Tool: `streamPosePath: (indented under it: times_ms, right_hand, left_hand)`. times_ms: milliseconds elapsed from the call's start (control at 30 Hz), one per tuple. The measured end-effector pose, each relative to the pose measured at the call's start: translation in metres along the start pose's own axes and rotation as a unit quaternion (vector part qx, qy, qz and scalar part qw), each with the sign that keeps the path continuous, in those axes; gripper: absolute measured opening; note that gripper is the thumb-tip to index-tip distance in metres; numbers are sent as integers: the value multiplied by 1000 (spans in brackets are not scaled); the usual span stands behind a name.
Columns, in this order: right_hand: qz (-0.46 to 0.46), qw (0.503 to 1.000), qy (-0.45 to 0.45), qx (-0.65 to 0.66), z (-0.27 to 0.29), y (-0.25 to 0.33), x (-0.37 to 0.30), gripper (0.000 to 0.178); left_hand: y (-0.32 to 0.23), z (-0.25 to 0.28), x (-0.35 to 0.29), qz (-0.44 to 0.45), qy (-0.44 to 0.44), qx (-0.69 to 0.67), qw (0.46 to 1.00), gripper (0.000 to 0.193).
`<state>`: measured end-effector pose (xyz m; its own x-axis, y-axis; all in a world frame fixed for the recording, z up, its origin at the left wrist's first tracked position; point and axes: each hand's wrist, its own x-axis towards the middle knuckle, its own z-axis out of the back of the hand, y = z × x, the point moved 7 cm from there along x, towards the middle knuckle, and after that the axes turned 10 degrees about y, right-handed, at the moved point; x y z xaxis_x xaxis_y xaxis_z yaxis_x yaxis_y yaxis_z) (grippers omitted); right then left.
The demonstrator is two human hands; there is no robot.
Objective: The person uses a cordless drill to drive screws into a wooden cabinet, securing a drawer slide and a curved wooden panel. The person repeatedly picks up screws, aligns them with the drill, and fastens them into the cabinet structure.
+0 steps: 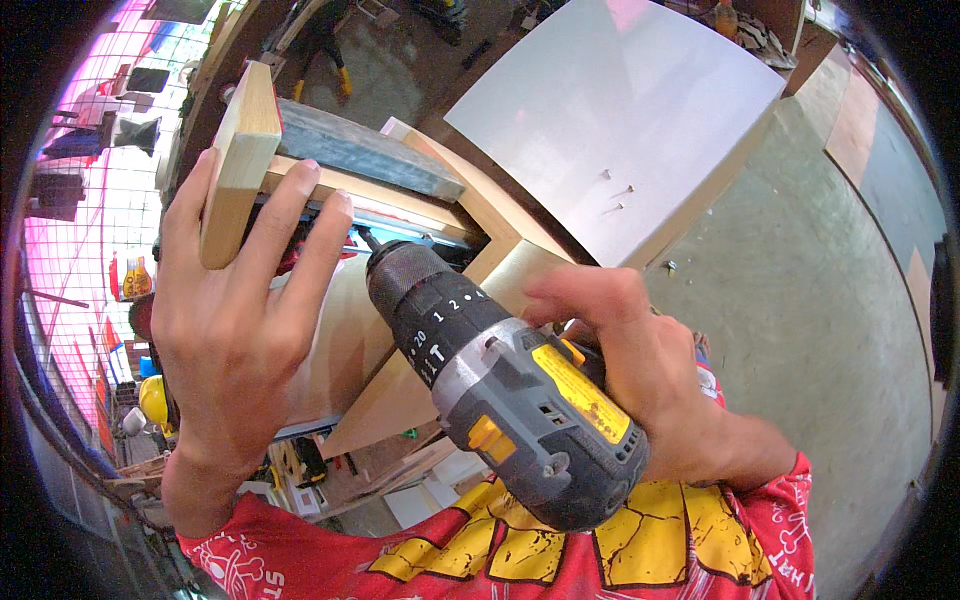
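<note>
Drill-driver (500,375) fills your right fingers (605,297), seemingly for aiming; your left fingers (280,217) spread wide around the wooden board (243,150), apparently steadying it.

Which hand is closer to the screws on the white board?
Right. The right hand, on the drill, is below the screws in view; the left hand is farther left, at the wooden block.

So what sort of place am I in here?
Likely a woodworking shop, though I can't be certain: there's a drill in your right hand, a wood block at your left, and what look like screws on a white board.
</note>
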<state>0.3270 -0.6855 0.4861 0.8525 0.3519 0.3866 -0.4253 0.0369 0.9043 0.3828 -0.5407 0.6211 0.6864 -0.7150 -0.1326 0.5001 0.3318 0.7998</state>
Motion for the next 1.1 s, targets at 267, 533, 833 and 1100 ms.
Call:
streamPosePath:
  times_ms: [267,533,833,1100]
  right_hand:
    - [-13,999,-20,-23,-2,-3,-1,69]
    - [-28,1000,10,-8,-5,-1,-2,67]
    - [-73,995,64,2,-14,-2,-4,58]
    - [-63,997,36,1,-6,-1,-4,57]
  left_hand:
    - [2,-2,0,-9,5,-38,999,44]
    - [4,5,12,35,22,-12,999,30]
    - [1,9,20,39,29,-15,999,20]
    - [-1,9,23,62,46,-35,996,16]
